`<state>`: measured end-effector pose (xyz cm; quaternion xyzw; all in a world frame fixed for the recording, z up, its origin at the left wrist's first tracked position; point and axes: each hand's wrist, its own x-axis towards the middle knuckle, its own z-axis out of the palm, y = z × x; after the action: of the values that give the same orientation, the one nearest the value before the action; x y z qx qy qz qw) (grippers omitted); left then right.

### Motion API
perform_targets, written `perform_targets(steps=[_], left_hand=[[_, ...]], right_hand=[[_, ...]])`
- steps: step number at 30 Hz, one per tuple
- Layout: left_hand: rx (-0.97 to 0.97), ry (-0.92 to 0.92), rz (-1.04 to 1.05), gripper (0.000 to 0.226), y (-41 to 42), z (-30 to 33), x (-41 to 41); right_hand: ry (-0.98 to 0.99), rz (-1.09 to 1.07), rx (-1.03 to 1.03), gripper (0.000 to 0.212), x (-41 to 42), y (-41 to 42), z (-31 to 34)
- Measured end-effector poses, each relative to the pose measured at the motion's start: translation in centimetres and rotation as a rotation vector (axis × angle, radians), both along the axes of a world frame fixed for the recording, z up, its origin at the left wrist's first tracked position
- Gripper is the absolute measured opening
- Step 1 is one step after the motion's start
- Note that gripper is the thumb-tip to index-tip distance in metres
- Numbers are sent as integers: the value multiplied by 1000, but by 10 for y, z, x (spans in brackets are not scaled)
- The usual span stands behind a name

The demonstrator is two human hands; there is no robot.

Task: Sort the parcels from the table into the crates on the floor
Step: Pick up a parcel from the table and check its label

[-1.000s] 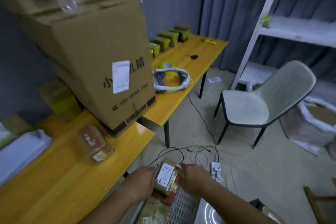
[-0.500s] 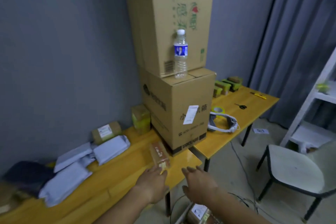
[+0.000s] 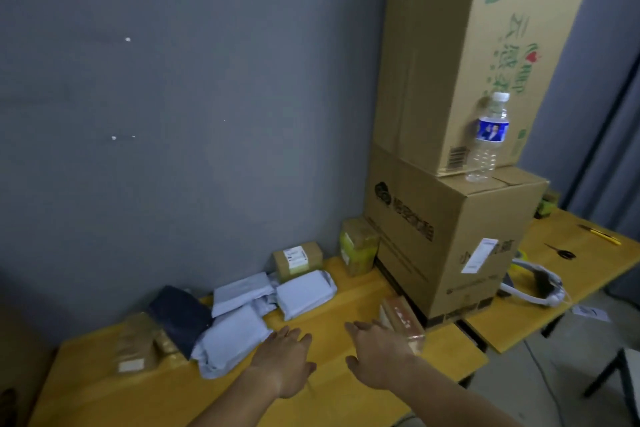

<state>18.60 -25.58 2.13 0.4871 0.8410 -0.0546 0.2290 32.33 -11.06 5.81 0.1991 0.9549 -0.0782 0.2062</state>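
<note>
Now hands [image 3: 332,357] open — taped parcel [image 3: 401,321] just beside right.

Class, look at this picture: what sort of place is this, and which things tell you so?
Probably a small parcel-sorting or packing room: grey mailer bags and labelled small boxes lie on a wooden table, beside stacked cardboard cartons.

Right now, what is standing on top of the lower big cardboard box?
On the lower cardboard box stand a taller carton and a water bottle near its front edge. Anything behind the carton is hidden.

Both hands forward, palms down, fingers straight: left [image 3: 284,362], right [image 3: 380,354].
</note>
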Motion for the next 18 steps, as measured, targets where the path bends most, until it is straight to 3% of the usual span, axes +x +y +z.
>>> perform_targets(steps=[9,18], left_hand=[[56,-6,75,71,-61,-41,-96],[15,-7,199,73,-54,-105,-139]], right_hand=[[-48,46,-30,70,-104,-49,-23],[-107,84,-61,68,-158,-27,-67]])
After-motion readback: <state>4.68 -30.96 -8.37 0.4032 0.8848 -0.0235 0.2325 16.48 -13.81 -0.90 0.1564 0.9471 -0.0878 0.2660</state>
